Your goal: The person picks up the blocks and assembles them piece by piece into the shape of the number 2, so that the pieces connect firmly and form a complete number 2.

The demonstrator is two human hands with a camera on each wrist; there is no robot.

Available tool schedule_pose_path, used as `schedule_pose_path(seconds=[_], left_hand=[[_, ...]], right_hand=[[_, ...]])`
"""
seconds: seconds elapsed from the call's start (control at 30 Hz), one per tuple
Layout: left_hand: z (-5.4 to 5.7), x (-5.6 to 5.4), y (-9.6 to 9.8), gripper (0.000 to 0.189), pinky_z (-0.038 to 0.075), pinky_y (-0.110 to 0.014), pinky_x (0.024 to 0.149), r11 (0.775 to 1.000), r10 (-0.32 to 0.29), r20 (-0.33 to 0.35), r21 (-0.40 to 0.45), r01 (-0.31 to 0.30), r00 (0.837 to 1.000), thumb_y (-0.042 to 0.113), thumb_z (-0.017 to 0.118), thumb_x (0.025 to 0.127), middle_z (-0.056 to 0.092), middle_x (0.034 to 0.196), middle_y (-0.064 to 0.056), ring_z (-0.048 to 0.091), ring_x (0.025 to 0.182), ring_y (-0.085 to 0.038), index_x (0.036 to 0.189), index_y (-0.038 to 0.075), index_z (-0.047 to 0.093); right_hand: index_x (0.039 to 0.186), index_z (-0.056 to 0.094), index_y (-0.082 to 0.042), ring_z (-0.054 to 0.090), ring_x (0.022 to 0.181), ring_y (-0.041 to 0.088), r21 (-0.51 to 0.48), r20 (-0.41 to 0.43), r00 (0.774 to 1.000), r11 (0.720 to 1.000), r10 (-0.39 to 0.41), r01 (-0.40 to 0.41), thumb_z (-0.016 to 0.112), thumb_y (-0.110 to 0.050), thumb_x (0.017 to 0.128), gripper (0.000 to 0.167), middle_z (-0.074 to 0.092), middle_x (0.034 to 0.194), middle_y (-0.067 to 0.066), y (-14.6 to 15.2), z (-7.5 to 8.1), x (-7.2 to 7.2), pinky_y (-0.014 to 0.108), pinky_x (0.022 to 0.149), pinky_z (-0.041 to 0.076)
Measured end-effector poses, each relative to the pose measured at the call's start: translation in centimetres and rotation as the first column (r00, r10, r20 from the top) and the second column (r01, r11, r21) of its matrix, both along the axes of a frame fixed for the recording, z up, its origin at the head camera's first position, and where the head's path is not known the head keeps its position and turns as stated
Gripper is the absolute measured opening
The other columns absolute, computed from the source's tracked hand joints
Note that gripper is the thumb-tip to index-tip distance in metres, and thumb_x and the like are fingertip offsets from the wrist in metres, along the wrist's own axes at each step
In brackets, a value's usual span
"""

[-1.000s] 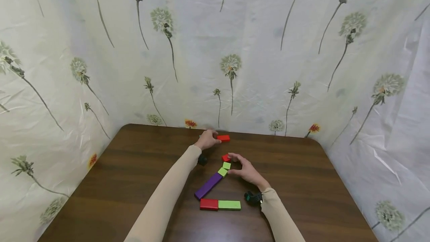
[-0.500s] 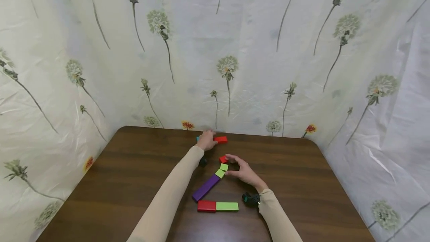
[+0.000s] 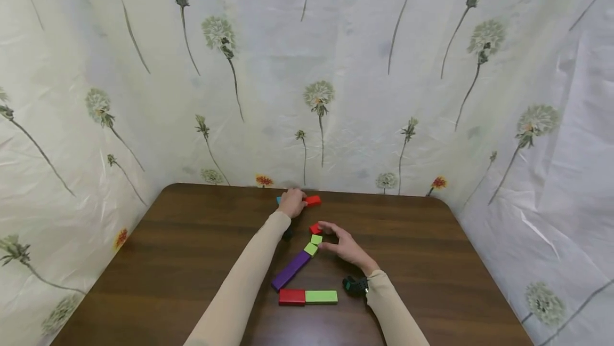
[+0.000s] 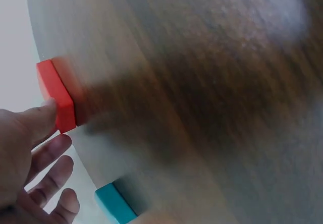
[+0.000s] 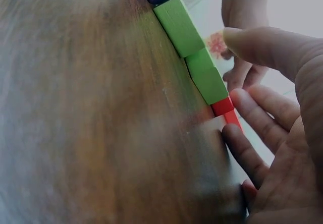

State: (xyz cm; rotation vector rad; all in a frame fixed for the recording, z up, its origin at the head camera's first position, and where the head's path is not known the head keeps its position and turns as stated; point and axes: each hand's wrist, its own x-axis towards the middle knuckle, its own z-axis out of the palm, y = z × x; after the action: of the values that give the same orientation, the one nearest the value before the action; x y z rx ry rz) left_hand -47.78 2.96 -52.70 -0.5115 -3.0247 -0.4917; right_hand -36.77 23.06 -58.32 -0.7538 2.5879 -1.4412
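Observation:
My left hand [image 3: 291, 203] is at the far side of the table, its thumb and a partly hidden finger pinching a red block [image 4: 55, 93]. Just left of that hand lies a blue block [image 4: 115, 203], mostly covered in the head view. The right hand [image 3: 346, 247] stays spread beside a bent row of blocks, fingertips at or touching a smaller red block [image 3: 315, 228]; contact is hard to tell. Its thumb stands near two light green blocks [image 3: 316, 239], with a long purple block [image 3: 291, 270] continuing the row toward the front.
In front of the row, a red block [image 3: 292, 297] and a longer light green block [image 3: 321, 297] lie end to end. A flower-printed curtain [image 3: 268, 95] hangs right behind the brown wooden table's [image 3: 408, 239] far edge.
The far red block has turned slightly under my left hand, and more of the blue block shows. My right hand holds nearly the same pose. The head view has shifted a little.

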Motion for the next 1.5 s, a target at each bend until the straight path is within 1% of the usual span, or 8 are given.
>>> schedule_pose_path(seconds=[0.17, 0.27, 0.43, 0.7, 0.9, 1.17, 1.37, 1.5], left_hand=[[-0.2, -0.6, -0.1, 0.017, 0.048, -0.039, 0.083, 1.0, 0.003, -0.046, -0.025, -0.004, 0.999, 0.023, 0.066, 0.092, 0.07, 0.099, -0.005, 0.06, 0.095, -0.025, 0.101, 0.011, 0.074], [-0.2, -0.6, -0.1, 0.015, 0.048, -0.04, 0.082, 0.998, -0.007, -0.047, -0.059, 0.004, 0.999, 0.022, 0.064, 0.093, 0.069, 0.096, -0.006, 0.059, 0.093, -0.025, 0.097, 0.011, 0.074], [0.1, -0.2, -0.5, 0.019, 0.048, -0.039, 0.087, 0.999, -0.026, 0.0, -0.047, 0.026, 1.0, 0.021, 0.063, 0.094, 0.068, 0.104, -0.007, 0.058, 0.101, -0.025, 0.106, 0.01, 0.073], [0.0, 0.1, -1.5, 0.025, 0.047, -0.039, 0.093, 0.999, -0.052, 0.029, 0.01, 0.052, 0.998, 0.021, 0.064, 0.093, 0.068, 0.114, -0.007, 0.058, 0.108, -0.025, 0.115, 0.01, 0.07], [-0.5, 0.2, -2.3, 0.026, 0.048, -0.038, 0.094, 0.997, -0.069, 0.033, 0.026, 0.068, 0.997, 0.021, 0.066, 0.092, 0.068, 0.114, -0.006, 0.061, 0.107, -0.023, 0.115, 0.009, 0.07], [-0.5, 0.6, -2.9, 0.027, 0.047, -0.036, 0.097, 0.997, -0.065, 0.095, 0.052, 0.06, 0.993, 0.02, 0.065, 0.093, 0.067, 0.118, -0.005, 0.06, 0.109, -0.019, 0.118, 0.01, 0.069], [-0.8, 0.7, -3.2, 0.026, 0.048, -0.035, 0.094, 0.992, -0.101, 0.098, 0.086, 0.093, 0.99, 0.019, 0.066, 0.092, 0.068, 0.116, -0.007, 0.062, 0.106, -0.019, 0.116, 0.008, 0.069], [-0.8, 1.1, -3.5, 0.027, 0.048, -0.034, 0.094, 0.988, -0.118, 0.112, 0.11, 0.106, 0.987, 0.019, 0.066, 0.092, 0.068, 0.117, -0.007, 0.062, 0.107, -0.019, 0.116, 0.007, 0.069]], right_hand=[[0.145, 0.042, -0.018, 0.045, 0.127, 0.024, 0.0, 0.019, 1.0, 1.0, -0.016, 0.016, 0.068, -0.032, 0.09, 0.063, 0.05, 0.142, -0.001, -0.1, -0.3, -0.4, 0.049, 0.104, 0.035], [0.146, 0.041, -0.016, 0.045, 0.127, 0.025, -0.002, 0.014, 1.0, 1.0, -0.005, 0.005, 0.067, -0.033, 0.091, 0.063, 0.05, 0.142, 0.001, -0.2, -0.1, -0.4, 0.05, 0.104, 0.035], [0.146, 0.04, -0.015, 0.045, 0.128, 0.028, 0.004, 0.018, 1.0, 1.0, -0.002, 0.002, 0.066, -0.033, 0.091, 0.063, 0.049, 0.143, 0.004, -0.2, 0.1, -0.2, 0.052, 0.104, 0.035], [0.145, 0.042, -0.018, 0.046, 0.129, 0.026, 0.004, 0.026, 0.999, 1.0, -0.025, 0.025, 0.067, -0.031, 0.091, 0.061, 0.051, 0.142, 0.001, 0.0, 0.0, -0.4, 0.052, 0.105, 0.033], [0.146, 0.041, -0.016, 0.046, 0.129, 0.026, 0.02, 0.021, 1.0, 1.0, -0.016, 0.016, 0.066, -0.032, 0.091, 0.062, 0.051, 0.142, 0.001, -0.1, -0.3, -0.5, 0.053, 0.106, 0.033], [0.146, 0.041, -0.015, 0.046, 0.129, 0.026, 0.008, 0.034, 0.999, 1.0, -0.018, 0.018, 0.066, -0.031, 0.092, 0.062, 0.051, 0.142, 0.002, -0.3, -0.3, -0.5, 0.053, 0.107, 0.033], [0.146, 0.041, -0.018, 0.046, 0.13, 0.027, -0.001, 0.051, 0.999, 1.0, -0.02, 0.02, 0.066, -0.031, 0.092, 0.06, 0.05, 0.142, 0.003, -0.3, -0.1, -0.4, 0.053, 0.106, 0.033], [0.145, 0.041, -0.02, 0.045, 0.13, 0.027, -0.011, 0.056, 0.998, 1.0, -0.02, 0.021, 0.065, -0.031, 0.092, 0.059, 0.05, 0.143, 0.003, -0.3, -0.2, -0.4, 0.054, 0.106, 0.032]])
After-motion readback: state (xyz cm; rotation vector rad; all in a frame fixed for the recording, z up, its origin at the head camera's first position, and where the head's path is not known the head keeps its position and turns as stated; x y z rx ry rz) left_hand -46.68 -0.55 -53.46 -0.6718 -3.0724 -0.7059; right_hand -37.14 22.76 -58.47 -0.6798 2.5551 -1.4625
